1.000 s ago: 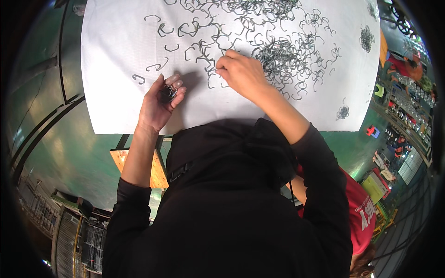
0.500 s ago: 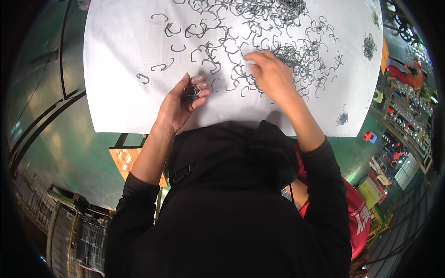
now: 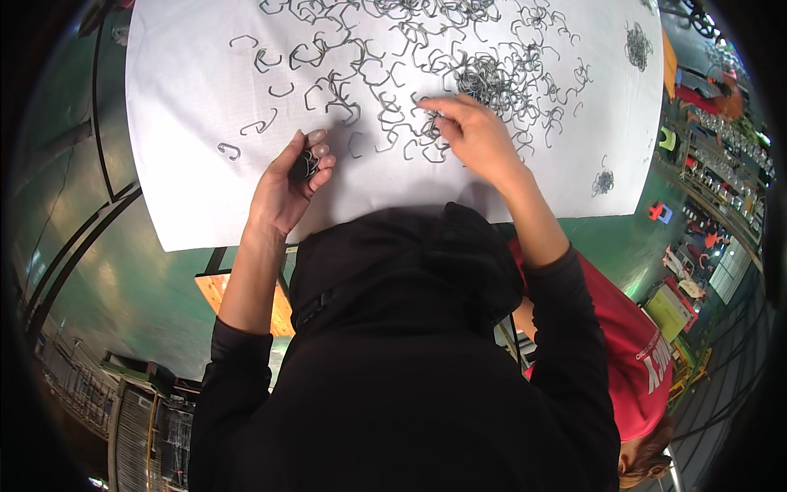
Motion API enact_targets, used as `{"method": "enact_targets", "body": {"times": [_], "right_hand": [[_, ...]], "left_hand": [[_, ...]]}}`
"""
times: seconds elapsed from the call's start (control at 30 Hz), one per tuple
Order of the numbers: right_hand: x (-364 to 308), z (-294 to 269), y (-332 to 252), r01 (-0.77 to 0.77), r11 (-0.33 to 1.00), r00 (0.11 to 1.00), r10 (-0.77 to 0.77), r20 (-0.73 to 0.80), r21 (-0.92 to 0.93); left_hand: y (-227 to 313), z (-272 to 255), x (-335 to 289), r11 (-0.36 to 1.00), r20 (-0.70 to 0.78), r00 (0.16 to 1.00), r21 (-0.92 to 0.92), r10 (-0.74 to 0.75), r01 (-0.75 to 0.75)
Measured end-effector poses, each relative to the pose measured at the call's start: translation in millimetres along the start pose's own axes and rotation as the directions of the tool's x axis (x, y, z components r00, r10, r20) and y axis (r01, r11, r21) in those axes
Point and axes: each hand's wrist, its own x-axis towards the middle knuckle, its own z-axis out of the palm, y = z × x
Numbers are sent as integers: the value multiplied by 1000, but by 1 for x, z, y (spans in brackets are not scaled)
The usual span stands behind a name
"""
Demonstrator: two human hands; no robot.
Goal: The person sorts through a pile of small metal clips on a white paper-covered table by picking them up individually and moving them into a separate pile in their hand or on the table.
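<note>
My left hand [image 3: 287, 180] is closed around a small bundle of dark metal wire hooks [image 3: 304, 166], palm turned up, just above the near left part of the white-covered table. My right hand [image 3: 478, 139] reaches over the loose C-shaped wire hooks [image 3: 385, 107] with its index finger stretched out and the thumb apart from it. The index fingertip is at one of the hooks; whether it touches cannot be made out. Nothing shows gripped between those fingers. Beyond that hand lies a denser heap of hooks [image 3: 484, 78], partly hidden by it.
The white-covered table [image 3: 188, 189] bears two small separate piles at the right, a far pile [image 3: 639, 47] and a near pile [image 3: 603, 182]. A person in a red shirt [image 3: 623, 361] is close by at my right. A wooden board [image 3: 215, 289] sits below the table's left edge.
The view has shifted, so the table sits differently in it. My right index finger has moved in among the hooks. The left hand keeps its bundle.
</note>
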Motion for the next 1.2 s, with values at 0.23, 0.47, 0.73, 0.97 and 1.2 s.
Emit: {"method": "enact_targets", "body": {"times": [0.23, 0.47, 0.73, 0.97, 1.2], "right_hand": [[-7, -11, 19, -115, 984, 991, 105, -80, -135], [15, 5, 13, 35, 999, 982, -40, -185, -34], [11, -3, 16, -81, 995, 987, 73, -144, -53], [10, -12, 25, -73, 995, 993, 67, -92, -62], [35, -12, 18, -61, 994, 987, 47, -154, -87]], "left_hand": [[-3, 7, -6, 999, -54, 999, 42, 6, -4], [-4, 15, -8, 998, -89, 996, 69, 4, 2], [-3, -4, -4, 997, -10, 998, -54, -55, 54], [-5, 0, -1, 989, -54, 990, -83, -130, 125], [0, 5, -3, 986, -64, 992, 116, -111, 118]]}}
